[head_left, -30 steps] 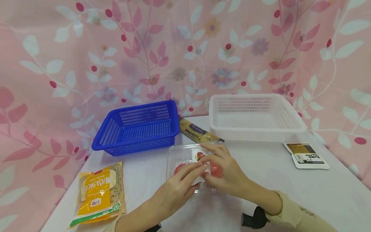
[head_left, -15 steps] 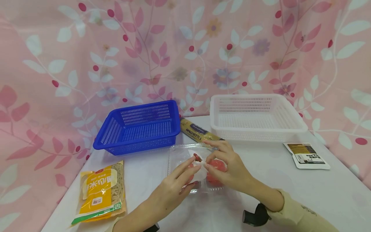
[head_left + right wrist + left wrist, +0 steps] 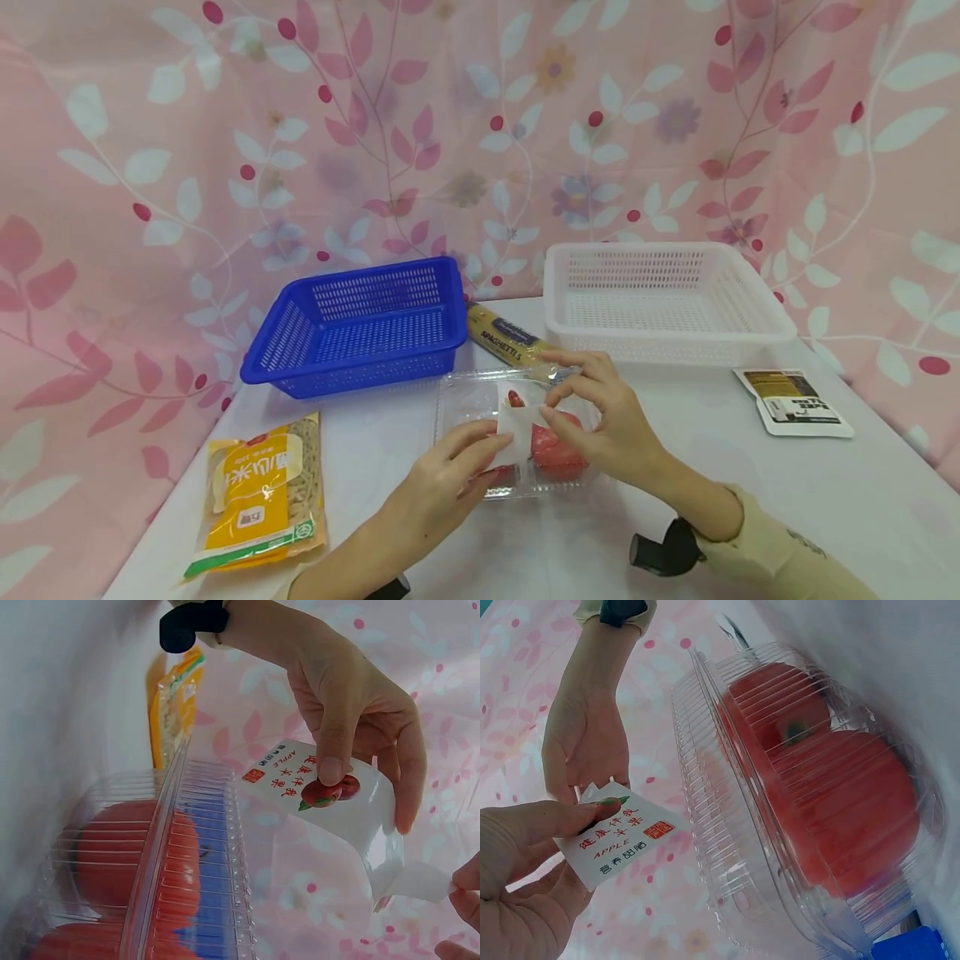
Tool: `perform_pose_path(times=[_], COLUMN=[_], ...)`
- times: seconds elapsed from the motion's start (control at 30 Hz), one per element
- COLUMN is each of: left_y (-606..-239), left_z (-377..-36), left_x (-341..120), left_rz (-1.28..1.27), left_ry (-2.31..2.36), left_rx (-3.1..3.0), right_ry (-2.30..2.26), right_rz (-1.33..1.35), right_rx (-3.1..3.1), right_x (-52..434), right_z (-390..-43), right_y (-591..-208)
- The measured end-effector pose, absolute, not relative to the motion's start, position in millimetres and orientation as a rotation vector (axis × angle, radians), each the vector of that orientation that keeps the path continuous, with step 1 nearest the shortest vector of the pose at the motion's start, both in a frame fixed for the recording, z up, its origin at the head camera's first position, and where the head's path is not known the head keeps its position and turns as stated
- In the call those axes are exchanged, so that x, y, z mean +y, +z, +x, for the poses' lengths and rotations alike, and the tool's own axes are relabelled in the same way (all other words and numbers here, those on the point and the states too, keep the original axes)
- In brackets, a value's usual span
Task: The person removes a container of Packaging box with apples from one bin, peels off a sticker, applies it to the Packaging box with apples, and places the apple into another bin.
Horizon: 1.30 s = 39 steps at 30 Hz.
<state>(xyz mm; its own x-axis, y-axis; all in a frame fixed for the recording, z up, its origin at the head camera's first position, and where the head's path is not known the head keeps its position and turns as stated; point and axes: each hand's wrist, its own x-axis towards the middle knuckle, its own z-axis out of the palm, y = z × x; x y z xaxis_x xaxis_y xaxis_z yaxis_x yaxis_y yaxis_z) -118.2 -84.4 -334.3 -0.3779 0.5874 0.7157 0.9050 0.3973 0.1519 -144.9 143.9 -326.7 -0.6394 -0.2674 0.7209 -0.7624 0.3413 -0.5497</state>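
Spreading across the scene is a white table (image 3: 750, 492), and on it, from largest to smallest, are sitting a white basket (image 3: 757, 321) at the far right, a blue basket (image 3: 270, 358) at the far left, a yellow noodle bag (image 3: 258, 492) at the near left, a spaghetti pack (image 3: 506, 340) between the baskets, and a small sachet (image 3: 795, 402) at the right.

Near the middle, a clear clamshell box (image 3: 465, 398) holding red apples (image 3: 832, 795) is lying flat, its long axis running left to right. Both hands are working on its white label (image 3: 517, 429). The left hand (image 3: 442, 492) is pinching the label's near-left corner between thumb and fingers, and the right hand (image 3: 607, 417) is pinching its far-right end, fingers clamped on the paper. In the wrist views the label is arching clear of the lid, printed face up.

By the look of it, the peeling is mostly done: the label is lifting off, though whether any edge is sticking to the lid cannot be told. The box itself is lying shut.
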Motion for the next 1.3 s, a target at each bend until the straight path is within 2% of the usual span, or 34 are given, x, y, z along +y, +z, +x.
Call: perform_pose_path(times=[0.67,0.97,1.3], left_y=[-332.5,-327.2,-332.4], left_z=[-112.0,-113.7,-130.5], left_x=[-109.4,-133.7,-173.4], left_rz=[-1.121,-0.927,-0.66], left_ry=[-0.91,-0.898,-0.817], left_rx=[-2.275,-2.282,-2.312], right_ry=[1.306,1.269,1.163], right_rz=[0.835,0.815,0.789], right_rx=[-2.063,-2.064,-2.055], right_x=[153.4,154.1,158.3], right_z=[-155.5,-156.7,-160.8], right_y=[-324.1,-325.2,-326.9])
